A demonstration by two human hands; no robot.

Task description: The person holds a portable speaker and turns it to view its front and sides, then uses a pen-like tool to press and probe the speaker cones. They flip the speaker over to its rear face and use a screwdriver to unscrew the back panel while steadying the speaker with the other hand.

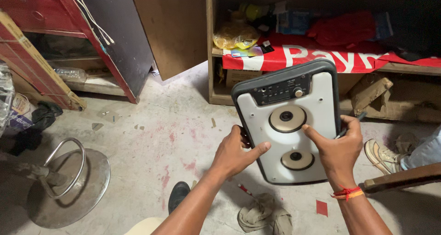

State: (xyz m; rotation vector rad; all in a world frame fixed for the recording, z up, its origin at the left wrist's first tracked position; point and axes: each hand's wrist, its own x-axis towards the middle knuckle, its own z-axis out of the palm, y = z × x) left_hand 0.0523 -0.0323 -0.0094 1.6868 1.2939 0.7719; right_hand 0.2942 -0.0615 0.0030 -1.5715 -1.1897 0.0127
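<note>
A red cloth sign (321, 55) with white letters hangs off the wooden shelf (210, 42) beside a yellow bag (234, 35), and above the floor (151, 138) the left hand (236, 154) and right hand (340, 147) grip a white speaker (287, 124) with two round cones.

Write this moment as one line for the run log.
left hand: grips speaker panel | right hand: grips panel, also dark slim tool | panel: upright above floor
</note>
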